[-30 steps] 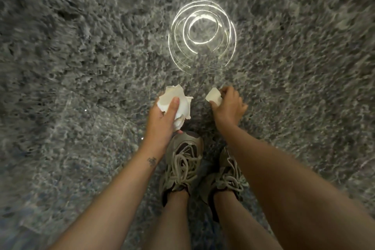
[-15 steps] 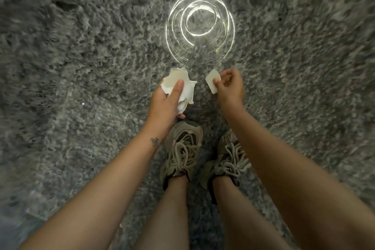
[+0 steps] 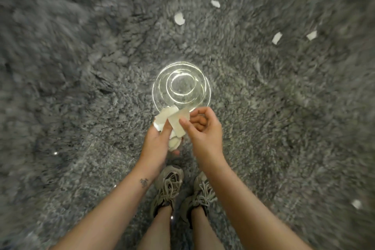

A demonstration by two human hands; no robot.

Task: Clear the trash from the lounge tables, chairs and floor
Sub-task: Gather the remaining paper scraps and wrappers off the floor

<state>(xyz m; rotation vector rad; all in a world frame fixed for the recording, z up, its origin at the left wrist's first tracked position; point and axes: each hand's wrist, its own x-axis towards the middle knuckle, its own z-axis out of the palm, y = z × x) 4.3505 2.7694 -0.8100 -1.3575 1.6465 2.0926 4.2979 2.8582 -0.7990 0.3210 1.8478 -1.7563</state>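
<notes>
The step in hand looked to be adding one more piece to the bundle. The left hand (image 3: 155, 142) was curled round a wad of white paper (image 3: 164, 116), held just on the near side of the clear round container (image 3: 181, 85) that stood on the grey shag rug (image 3: 81, 67). The wad's top edge overlapped the container's near rim in view.

The right hand (image 3: 205, 132) pinched a flat scrap (image 3: 176, 127) between thumb and fingertips and pressed it against the wad, on that same near side.

To do this well, the flat scrap should go deep under the left thumb before the right hand lets go. A loose piece would likely drop into the long fibres, where small white bits are hard to find. The left grip should ease only slightly, or the wad may shed.

More trash lay around the container:
- a torn scrap (image 3: 179, 18) beyond its far rim
- a smaller scrap (image 3: 215, 3) farther off
- a pair of scraps (image 3: 276, 38) beyond and to the right
- a lone scrap (image 3: 356, 204) on the near side, well to the right

Whether the container was itself trash, I could not tell.
</notes>
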